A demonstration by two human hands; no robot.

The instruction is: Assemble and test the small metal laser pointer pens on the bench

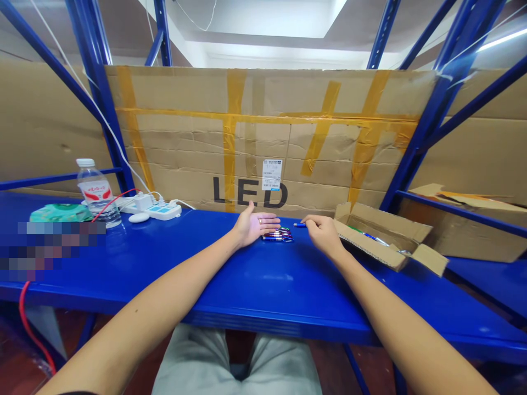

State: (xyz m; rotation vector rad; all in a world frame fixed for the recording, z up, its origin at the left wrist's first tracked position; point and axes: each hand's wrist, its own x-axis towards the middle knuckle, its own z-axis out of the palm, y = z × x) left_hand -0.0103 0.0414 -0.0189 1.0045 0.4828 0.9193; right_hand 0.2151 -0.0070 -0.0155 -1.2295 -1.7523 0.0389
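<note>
Several pens (279,236) in dark red, blue and green lie side by side on the blue table (255,280). My left hand (252,225) is held beside them at their left end, palm turned inward and fingers stretched out, partly in front of them. To the right of that group, my right hand (319,227) is closed on a blue pen (300,225), whose end sticks out leftward past the fingers. Close to my right hand stands an open cardboard box (370,244) with more pens (374,238) inside.
At the back left are a water bottle (97,192), a green soft pack (61,213) and a white power strip (164,210) with cables. A large taped cardboard sheet (185,148) marked LED stands behind the table, between blue rack posts (428,131). Another carton (473,225) sits far right.
</note>
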